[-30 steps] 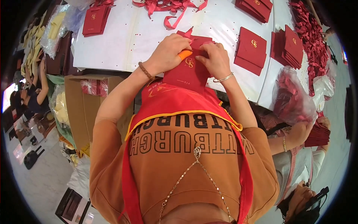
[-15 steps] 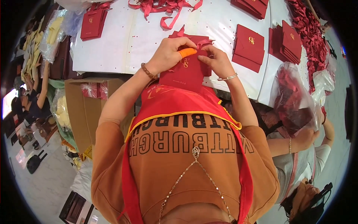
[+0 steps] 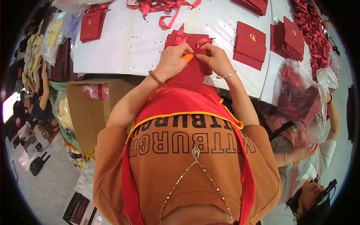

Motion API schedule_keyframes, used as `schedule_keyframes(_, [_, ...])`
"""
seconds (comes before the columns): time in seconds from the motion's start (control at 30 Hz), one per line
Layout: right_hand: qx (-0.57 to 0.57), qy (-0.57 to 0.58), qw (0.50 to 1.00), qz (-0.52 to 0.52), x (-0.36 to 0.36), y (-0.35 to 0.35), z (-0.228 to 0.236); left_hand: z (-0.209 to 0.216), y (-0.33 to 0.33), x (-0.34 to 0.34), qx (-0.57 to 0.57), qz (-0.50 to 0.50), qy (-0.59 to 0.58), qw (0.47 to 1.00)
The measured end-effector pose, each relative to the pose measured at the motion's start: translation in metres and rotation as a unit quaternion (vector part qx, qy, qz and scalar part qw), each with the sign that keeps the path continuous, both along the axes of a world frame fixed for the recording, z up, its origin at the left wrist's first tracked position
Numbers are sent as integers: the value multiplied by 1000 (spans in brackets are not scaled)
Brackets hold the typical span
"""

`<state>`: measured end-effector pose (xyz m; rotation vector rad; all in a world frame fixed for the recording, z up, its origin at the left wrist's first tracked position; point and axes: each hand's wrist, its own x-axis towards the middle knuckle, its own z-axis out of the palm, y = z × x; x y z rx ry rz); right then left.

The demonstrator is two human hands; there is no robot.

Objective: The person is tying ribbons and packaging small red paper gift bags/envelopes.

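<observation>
Red card folder (image 3: 189, 73) sits pinched between both my hands at the near edge of the white counter (image 3: 123, 48): my left hand (image 3: 173, 62), its thumb capped in orange, grips its upper left, my right hand (image 3: 214, 59) closes on the ribbon bow (image 3: 195, 40) on top. Left of the folder, an open cardboard box (image 3: 90, 108) holds a red-filled plastic packet (image 3: 92, 91). Right of it, a clear bag (image 3: 300, 97) holds red pieces.
</observation>
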<state>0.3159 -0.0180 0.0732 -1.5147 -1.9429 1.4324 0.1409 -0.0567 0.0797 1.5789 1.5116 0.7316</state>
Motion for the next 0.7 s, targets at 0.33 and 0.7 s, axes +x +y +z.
schedule_keyframes(0.33, [12, 51, 999, -2, 1, -1, -12, 3, 8, 4, -53, 17, 6, 998])
schedule_keyframes(0.7, [-37, 92, 995, -10, 3, -3, -10, -1, 9, 1, -72, 11, -17, 997])
